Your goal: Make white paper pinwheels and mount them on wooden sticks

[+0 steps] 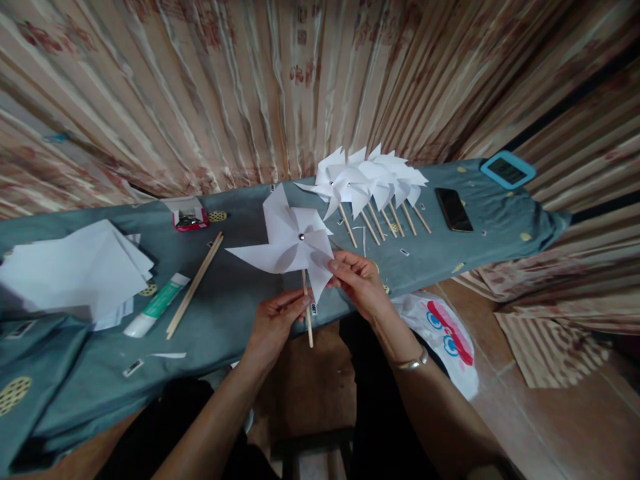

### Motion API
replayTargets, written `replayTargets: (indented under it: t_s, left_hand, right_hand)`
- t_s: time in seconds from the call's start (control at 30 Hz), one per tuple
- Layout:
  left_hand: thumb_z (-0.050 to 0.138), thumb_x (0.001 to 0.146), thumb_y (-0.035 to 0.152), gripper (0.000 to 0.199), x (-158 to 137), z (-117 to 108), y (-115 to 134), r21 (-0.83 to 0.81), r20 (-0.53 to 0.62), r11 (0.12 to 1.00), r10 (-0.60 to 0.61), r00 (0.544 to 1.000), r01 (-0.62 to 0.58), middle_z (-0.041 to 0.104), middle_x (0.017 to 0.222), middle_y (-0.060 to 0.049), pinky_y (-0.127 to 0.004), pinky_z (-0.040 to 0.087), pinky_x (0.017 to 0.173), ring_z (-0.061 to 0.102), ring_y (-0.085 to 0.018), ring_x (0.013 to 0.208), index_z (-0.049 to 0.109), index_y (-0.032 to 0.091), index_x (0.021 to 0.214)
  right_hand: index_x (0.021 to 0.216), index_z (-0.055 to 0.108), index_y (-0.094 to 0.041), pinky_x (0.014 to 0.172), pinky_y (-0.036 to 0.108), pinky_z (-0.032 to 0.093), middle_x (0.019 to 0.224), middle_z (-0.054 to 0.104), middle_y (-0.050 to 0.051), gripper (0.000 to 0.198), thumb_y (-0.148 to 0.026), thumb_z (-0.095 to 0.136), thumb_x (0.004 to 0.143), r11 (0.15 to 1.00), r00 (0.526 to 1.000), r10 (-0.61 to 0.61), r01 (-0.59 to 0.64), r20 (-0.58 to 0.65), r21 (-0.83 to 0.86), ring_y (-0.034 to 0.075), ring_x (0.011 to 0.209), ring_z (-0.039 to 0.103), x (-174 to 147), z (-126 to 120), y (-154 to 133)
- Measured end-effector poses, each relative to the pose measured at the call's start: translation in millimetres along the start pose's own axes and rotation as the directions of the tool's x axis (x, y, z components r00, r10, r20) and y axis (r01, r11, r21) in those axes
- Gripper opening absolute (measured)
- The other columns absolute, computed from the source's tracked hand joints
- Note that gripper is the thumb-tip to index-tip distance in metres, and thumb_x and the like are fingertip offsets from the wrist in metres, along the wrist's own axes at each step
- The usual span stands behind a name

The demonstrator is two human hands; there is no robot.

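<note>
A white paper pinwheel (286, 233) with a round metal pin at its centre is held up over the near edge of the table. My left hand (277, 320) is closed round its wooden stick, whose lower end shows below the fingers. With thumb and fingers, my right hand (361, 281) pinches the pinwheel's right-hand blade. Behind it, several more white pinwheels (373, 177) lie overlapping in a row, their sticks pointing towards me.
On the cloth-covered table (240, 293) lie white paper sheets (75, 267), a green-and-white glue tube (157, 305), loose sticks (195, 287) and a red box of pins (190, 219). A phone (453, 209) and a blue-framed device (509, 170) are at the right. A white bag (445, 340) hangs below.
</note>
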State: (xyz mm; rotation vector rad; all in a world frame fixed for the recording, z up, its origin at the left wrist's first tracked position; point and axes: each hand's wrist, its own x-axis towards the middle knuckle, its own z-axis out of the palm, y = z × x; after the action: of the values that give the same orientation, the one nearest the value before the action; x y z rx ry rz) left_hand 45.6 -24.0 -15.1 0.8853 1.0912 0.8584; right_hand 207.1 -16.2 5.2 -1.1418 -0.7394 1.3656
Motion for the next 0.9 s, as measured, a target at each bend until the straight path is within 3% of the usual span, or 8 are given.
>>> replayTargets:
  t_s: [0.4,0.9]
  left_hand:
    - [0.077,0.061,0.042,0.026,-0.3,0.4,-0.3,0.014,0.005,1.0,-0.007,1.0,0.007,0.061,0.06,-0.001,-0.023,0.038,0.057,0.045,-0.011,0.057,0.076,0.018,0.068]
    - [0.077,0.064,0.051,0.04,-1.9,-3.9,-0.7,0.123,-0.007,0.991,0.05,0.999,-0.048,0.051,0.053,0.002,-0.024,0.036,0.06,0.043,-0.012,0.057,0.059,0.019,0.048]
  right_hand:
    - [0.068,0.071,-0.022,0.049,0.019,0.049,0.059,0.065,-0.005,0.03,-0.047,0.085,0.061,1.0,0.998,-0.003,0.004,0.061,-0.023,0.006,0.047,0.053,-3.6,3.6,2.9]
    - [0.065,0.067,-0.022,0.053,0.024,0.045,0.058,0.065,-0.004,0.041,-0.06,0.08,0.059,0.967,0.985,-0.067,0.104,0.16,-0.233,0.01,0.051,0.054,-7.1,5.7,-2.7]
